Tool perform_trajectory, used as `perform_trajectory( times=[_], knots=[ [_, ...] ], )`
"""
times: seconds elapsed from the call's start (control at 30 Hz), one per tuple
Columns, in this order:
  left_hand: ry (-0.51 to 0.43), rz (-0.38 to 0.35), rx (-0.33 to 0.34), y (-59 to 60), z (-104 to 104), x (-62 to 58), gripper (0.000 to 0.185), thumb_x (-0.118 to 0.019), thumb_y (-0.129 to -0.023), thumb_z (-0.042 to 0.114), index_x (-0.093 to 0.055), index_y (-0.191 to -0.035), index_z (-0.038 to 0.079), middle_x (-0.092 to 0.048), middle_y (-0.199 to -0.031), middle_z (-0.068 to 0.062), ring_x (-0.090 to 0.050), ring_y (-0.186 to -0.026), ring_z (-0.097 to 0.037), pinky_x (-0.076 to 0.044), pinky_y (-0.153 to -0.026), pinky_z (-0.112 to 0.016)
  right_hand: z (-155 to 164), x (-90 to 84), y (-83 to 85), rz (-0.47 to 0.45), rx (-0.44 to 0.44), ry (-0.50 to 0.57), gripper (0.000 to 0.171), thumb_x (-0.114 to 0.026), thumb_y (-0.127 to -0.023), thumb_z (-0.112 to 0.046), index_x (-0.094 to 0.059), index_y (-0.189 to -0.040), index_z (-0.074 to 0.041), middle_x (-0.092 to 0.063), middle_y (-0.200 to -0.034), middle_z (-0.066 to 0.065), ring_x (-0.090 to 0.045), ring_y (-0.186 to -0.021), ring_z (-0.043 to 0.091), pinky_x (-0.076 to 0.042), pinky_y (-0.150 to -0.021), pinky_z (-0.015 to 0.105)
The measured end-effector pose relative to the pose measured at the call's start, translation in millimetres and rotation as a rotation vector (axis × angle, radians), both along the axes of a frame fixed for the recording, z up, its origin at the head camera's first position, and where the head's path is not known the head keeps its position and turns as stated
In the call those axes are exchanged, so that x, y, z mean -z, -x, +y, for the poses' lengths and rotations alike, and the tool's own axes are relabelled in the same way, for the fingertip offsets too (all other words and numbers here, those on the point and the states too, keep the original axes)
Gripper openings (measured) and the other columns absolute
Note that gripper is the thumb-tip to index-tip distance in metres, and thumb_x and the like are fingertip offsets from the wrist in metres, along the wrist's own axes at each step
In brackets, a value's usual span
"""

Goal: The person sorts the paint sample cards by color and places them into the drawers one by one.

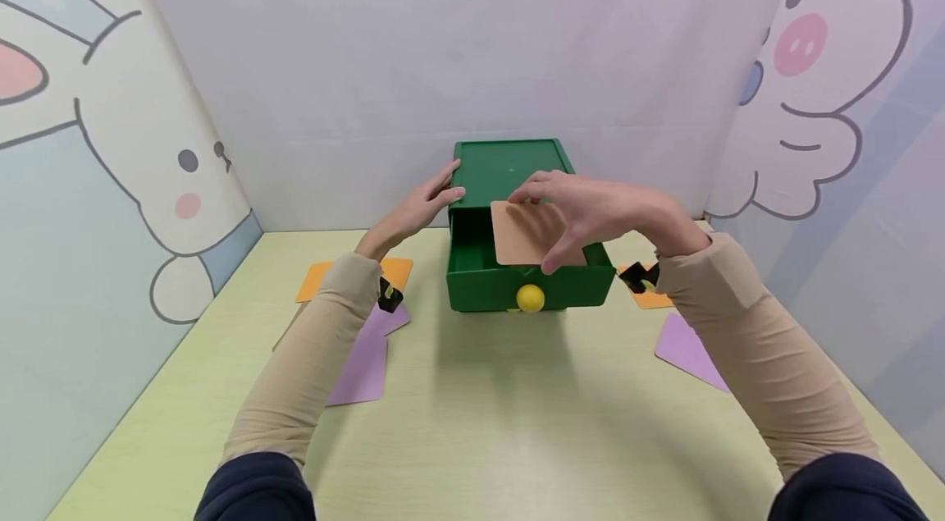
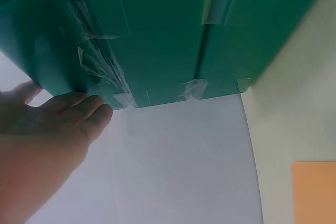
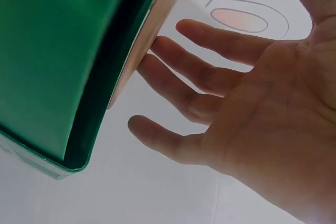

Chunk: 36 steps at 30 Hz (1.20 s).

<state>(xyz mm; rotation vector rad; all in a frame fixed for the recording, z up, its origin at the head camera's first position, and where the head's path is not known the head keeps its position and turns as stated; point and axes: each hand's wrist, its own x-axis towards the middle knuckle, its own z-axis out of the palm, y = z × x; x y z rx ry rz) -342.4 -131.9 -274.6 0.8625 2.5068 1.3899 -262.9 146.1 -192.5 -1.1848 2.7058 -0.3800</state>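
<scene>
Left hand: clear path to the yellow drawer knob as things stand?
Probably yes. The left hand rests on the green box's left side, and the yellow knob sits exposed on the drawer front; the right hand and tan card are above it, not blocking.

Orange cards [image 1: 394,271] & purple cards [image 1: 363,365] on table [image 1: 502,422], cartoon walls.
</scene>
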Motion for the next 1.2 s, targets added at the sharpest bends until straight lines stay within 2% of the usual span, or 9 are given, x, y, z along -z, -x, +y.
perform_trajectory(
  times=[0.33, 0.43, 0.6, 0.67, 0.83, 0.9, 0.97, 1.07, 1.2],
  knots=[
    [-0.008, -0.006, 0.001, -2.5, -0.1, -2.7, 0.066, -0.040, -0.103, 0.033, -0.005, -0.157, 0.019, -0.003, -0.165, -0.005, -0.007, -0.152, -0.023, -0.017, -0.122, -0.047, 3.7, -1.6, 0.9, -0.029, 0.005, 0.016, 0.084, -0.083, -0.075, -0.032, -0.042, -0.143, -0.005, -0.040, -0.147, 0.011, -0.035, -0.136, 0.031, -0.035, -0.110, 0.053],
    [-0.011, 0.001, 0.003, -2.4, 0.4, -2.8, 0.066, -0.040, -0.103, 0.033, -0.005, -0.157, 0.019, -0.003, -0.165, -0.005, -0.007, -0.152, -0.023, -0.017, -0.122, -0.047, 11.6, -2.9, 5.6, -0.032, 0.036, 0.108, 0.082, -0.081, -0.077, -0.032, -0.041, -0.144, -0.006, -0.039, -0.149, 0.012, -0.034, -0.138, 0.032, -0.032, -0.112, 0.055],
    [-0.016, 0.010, -0.005, -4.8, 0.3, -2.5, 0.065, -0.040, -0.103, 0.032, -0.006, -0.157, 0.019, -0.005, -0.164, -0.007, -0.009, -0.152, -0.024, -0.018, -0.122, -0.047, 34.5, 4.7, 28.7, -0.047, 0.180, 0.300, 0.077, -0.074, -0.085, -0.031, -0.036, -0.149, -0.013, -0.035, -0.154, 0.010, -0.031, -0.140, 0.033, -0.029, -0.113, 0.056],
    [-0.023, 0.024, -0.025, -6.7, -0.7, -1.5, 0.065, -0.040, -0.103, 0.031, -0.008, -0.157, 0.018, -0.008, -0.164, -0.008, -0.011, -0.152, -0.026, -0.020, -0.121, -0.048, 45.4, 12.6, 42.6, -0.065, 0.243, 0.345, 0.078, -0.072, -0.087, -0.033, -0.031, -0.152, -0.017, -0.031, -0.157, 0.009, -0.030, -0.142, 0.033, -0.030, -0.113, 0.056],
    [-0.063, 0.120, -0.143, 2.7, -10.5, 17.8, 0.063, -0.044, -0.100, 0.044, -0.020, -0.155, 0.026, -0.023, -0.161, -0.008, -0.026, -0.148, -0.027, -0.027, -0.118, -0.050, 67.9, 34.2, 69.8, -0.191, 0.351, 0.389, 0.082, -0.065, -0.089, -0.045, -0.017, -0.155, -0.034, -0.023, -0.161, 0.005, -0.026, -0.146, 0.032, -0.025, -0.114, 0.061],
    [-0.076, 0.162, -0.197, 5.1, -17.5, 25.7, 0.062, -0.044, -0.098, 0.050, -0.025, -0.153, 0.029, -0.031, -0.158, -0.007, -0.033, -0.144, -0.026, -0.030, -0.116, -0.048, 73.7, 42.8, 77.4, -0.253, 0.359, 0.392, 0.080, -0.062, -0.090, -0.048, -0.014, -0.154, -0.039, -0.021, -0.161, 0.005, -0.024, -0.148, 0.031, -0.021, -0.115, 0.063],
    [-0.069, 0.185, -0.225, 0.8, -25.2, 28.7, 0.061, -0.045, -0.098, 0.051, -0.030, -0.152, 0.025, -0.037, -0.155, -0.009, -0.037, -0.142, -0.026, -0.031, -0.116, -0.047, 77.7, 51.0, 84.2, -0.302, 0.346, 0.396, 0.078, -0.060, -0.092, -0.049, -0.012, -0.153, -0.041, -0.020, -0.162, 0.004, -0.020, -0.149, 0.029, -0.017, -0.115, 0.064],
    [0.003, 0.185, -0.233, -7.6, -39.8, 36.5, 0.065, -0.049, -0.096, 0.051, -0.034, -0.150, 0.018, -0.041, -0.152, -0.011, -0.040, -0.139, -0.029, -0.033, -0.114, -0.048, 80.9, 60.9, 91.7, -0.373, 0.308, 0.424, 0.077, -0.057, -0.094, -0.045, -0.010, -0.154, -0.039, -0.016, -0.163, 0.006, -0.016, -0.150, 0.031, -0.015, -0.116, 0.064],
    [0.208, 0.163, -0.225, -21.9, -64.7, 51.5, 0.071, -0.057, -0.094, 0.047, -0.033, -0.150, 0.009, -0.038, -0.153, -0.015, -0.037, -0.140, -0.033, -0.032, -0.113, -0.053, 81.9, 66.4, 96.9, -0.427, 0.279, 0.452, 0.075, -0.055, -0.097, -0.041, -0.008, -0.155, -0.036, -0.012, -0.163, 0.005, -0.013, -0.151, 0.029, -0.016, -0.116, 0.063]
  ],
)
